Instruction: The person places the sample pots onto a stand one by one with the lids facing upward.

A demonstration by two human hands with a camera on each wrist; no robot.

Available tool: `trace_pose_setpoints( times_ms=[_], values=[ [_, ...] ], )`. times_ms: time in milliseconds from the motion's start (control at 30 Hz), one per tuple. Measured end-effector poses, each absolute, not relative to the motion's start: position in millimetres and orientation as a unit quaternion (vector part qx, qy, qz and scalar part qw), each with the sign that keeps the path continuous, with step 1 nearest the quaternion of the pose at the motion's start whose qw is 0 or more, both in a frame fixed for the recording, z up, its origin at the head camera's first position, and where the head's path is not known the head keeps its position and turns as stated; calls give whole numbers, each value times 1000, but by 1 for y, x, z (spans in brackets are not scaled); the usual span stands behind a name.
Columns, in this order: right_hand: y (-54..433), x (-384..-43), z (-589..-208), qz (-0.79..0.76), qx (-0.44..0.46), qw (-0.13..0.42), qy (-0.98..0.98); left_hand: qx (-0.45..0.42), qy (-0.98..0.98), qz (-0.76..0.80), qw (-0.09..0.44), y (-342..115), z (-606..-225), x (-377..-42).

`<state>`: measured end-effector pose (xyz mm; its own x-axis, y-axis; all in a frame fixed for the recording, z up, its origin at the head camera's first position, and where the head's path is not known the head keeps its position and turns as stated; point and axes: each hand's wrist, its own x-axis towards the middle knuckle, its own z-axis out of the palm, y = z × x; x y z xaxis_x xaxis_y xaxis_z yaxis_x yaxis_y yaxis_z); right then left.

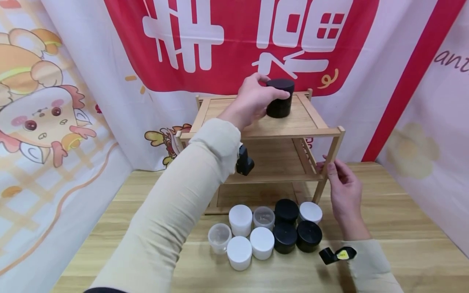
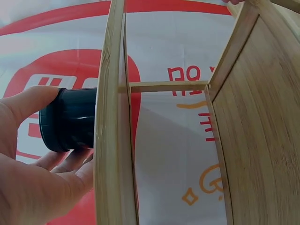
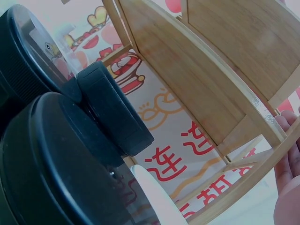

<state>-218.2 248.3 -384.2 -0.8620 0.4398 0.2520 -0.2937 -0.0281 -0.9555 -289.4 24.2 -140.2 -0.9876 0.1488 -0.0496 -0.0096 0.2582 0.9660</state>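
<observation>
The left hand [image 1: 253,100] holds a black jar [image 1: 279,106] by its sides, on or just above the top of a wooden rack [image 1: 293,132]; contact is hard to tell. The right hand [image 1: 345,191] grips the rack's post [image 1: 334,148]. The jar looks stiff, smooth, probably light, best held around its sides.

1. Black jar [image 1: 279,109]: round, lidded, upright, gripped between the left hand's [image 1: 253,101] thumb and fingers; whether its base touches the board underneath cannot be told.
2. Wooden shelf [image 1: 216,112]: pale, three-tiered, standing; top board below the left fingers, right front post held in the right hand's [image 1: 345,191] fingers.
</observation>
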Motion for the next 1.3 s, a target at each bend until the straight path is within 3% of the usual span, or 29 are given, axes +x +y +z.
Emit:
trace_pose_setpoints(
  times_ms=[1300],
  values=[
    [245, -219, -385, 725, -25, 289, -625, -2, 802, 597, 10, 49, -158, -322]
  ],
)
